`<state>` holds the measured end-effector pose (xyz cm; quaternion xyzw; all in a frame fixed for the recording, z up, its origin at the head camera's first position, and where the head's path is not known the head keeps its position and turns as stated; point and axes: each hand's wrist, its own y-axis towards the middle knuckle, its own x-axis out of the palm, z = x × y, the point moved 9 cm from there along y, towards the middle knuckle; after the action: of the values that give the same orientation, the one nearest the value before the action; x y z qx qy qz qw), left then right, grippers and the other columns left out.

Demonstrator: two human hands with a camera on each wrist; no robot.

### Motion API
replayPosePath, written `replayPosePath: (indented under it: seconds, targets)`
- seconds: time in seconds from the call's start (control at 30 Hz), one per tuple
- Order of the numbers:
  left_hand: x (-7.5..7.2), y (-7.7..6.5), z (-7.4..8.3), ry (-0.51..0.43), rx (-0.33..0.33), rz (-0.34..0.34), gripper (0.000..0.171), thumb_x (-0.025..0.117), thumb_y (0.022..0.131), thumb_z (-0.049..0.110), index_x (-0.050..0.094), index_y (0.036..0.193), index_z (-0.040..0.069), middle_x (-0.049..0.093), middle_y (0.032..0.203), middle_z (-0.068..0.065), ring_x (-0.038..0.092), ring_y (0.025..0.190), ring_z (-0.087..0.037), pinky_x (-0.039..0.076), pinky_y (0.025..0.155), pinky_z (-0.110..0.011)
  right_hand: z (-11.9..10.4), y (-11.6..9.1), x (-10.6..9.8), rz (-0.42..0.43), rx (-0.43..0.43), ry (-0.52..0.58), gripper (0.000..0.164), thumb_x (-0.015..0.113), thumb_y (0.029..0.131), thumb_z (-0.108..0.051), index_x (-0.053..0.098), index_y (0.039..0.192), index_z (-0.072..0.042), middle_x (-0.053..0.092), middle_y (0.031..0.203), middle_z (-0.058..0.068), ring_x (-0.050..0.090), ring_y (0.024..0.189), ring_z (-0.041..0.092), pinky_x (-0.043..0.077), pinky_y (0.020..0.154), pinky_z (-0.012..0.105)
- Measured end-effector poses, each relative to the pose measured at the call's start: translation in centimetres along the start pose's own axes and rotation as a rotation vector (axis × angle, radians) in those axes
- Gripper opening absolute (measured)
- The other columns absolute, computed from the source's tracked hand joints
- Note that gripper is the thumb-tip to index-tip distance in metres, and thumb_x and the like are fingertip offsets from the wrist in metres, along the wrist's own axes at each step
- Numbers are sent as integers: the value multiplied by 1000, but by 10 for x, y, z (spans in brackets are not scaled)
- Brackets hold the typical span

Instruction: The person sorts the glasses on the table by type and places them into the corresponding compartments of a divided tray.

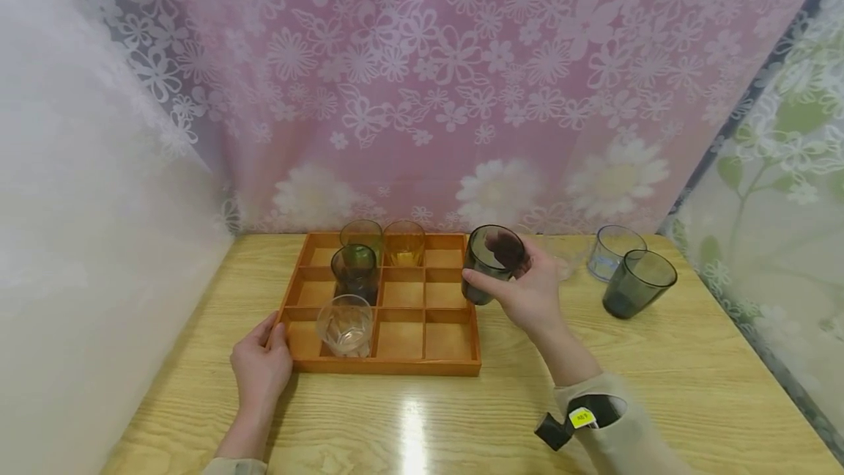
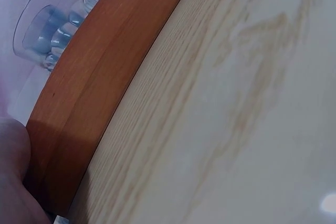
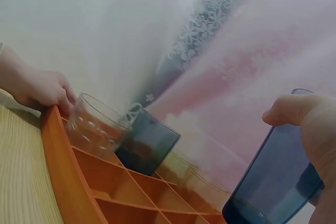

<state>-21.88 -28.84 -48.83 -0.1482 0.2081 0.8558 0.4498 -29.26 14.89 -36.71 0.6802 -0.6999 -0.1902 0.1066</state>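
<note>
My left hand point(image 1: 261, 363) grips the left side of a divided wooden tray point(image 1: 389, 366) near its front corner. In my right hand point(image 1: 532, 290) is a dark grey drinking glass point(image 1: 480, 288), held with the thumb in front and fingers behind, at the tray's right edge. That same glass point(image 3: 273, 177) shows large in the right wrist view. Inside the tray stand a green glass point(image 1: 364, 232), an amber glass point(image 1: 404, 246), another dark grey glass point(image 1: 354, 270) and a clear glass point(image 1: 346, 328). The left wrist view shows the tray's side wall point(image 2: 100, 77) close up.
On the table point(image 1: 514, 409) at the right stand a clear bluish glass point(image 1: 601, 259) and a smoky grey glass point(image 1: 636, 288). Another transparent glass point(image 1: 564, 267) is partly hidden behind my right hand. A flowered pink curtain point(image 1: 422, 94) hangs behind the table.
</note>
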Motion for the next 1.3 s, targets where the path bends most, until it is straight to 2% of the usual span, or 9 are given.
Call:
replayPosePath:
  seconds: [0.17,0.4,0.5,0.6,0.67,0.87,1.0,1.1,1.3]
  targets:
    - [0,0,-1,9,5,9,32,60,105,2,69,133,-8,69,126,-27,65,121,-38,50,96,-43,1,5,23,-32,11,-4,61,98,75,-8,70,129,-7,71,122,11,67,116,33,57,94,31]
    - [1,0,-4,-2,-10,-6,33,60,105,2,68,135,-8,68,129,-26,64,123,-39,50,97,-42,6,12,53,-56,13,-55,64,99,74,-16,70,131,-9,71,119,10,69,109,31,59,87,31]
    - [1,1,-4,-12,-13,-7,33,60,105,3,68,135,-8,69,129,-27,65,122,-39,52,93,-24,7,16,65,-67,-1,-46,64,99,74,-15,70,131,-8,72,119,12,70,108,30,59,86,32]
    - [2,1,-5,-18,-7,-3,32,60,105,3,68,135,-8,70,126,-27,66,119,-38,45,83,-5,12,19,75,-70,3,-19,64,99,74,-12,70,131,-8,72,120,12,70,108,30,60,87,34]
    - [3,2,-4,-26,-4,-2,32,60,105,3,68,134,-8,70,125,-27,67,117,-37,41,78,0,15,20,82,-71,9,2,64,99,74,-12,70,131,-8,72,120,13,70,109,31,60,89,38]
    - [4,2,-4,-31,-15,-12,33,59,106,3,67,136,-8,69,127,-28,66,119,-38,40,79,1,27,24,99,-65,19,13,69,99,74,-12,67,133,-1,70,123,22,67,113,41,57,92,54]
    - [3,2,-5,-21,-21,-12,34,59,106,3,67,137,-7,69,128,-27,66,121,-38,39,79,1,37,25,109,-66,41,-14,71,100,73,-13,66,134,-1,69,124,21,67,114,38,58,92,50]
    - [2,2,-6,-17,-20,-8,34,59,106,3,67,137,-7,69,128,-27,66,121,-38,39,80,1,41,25,115,-68,47,-43,72,101,73,-19,66,134,-4,71,123,16,68,113,34,58,92,47]
    - [2,3,-6,-26,-23,-14,34,59,106,3,67,137,-7,68,129,-27,66,120,-38,40,79,0,45,24,128,-80,-3,-56,70,100,74,-24,66,131,-1,71,120,17,68,111,38,59,89,47]
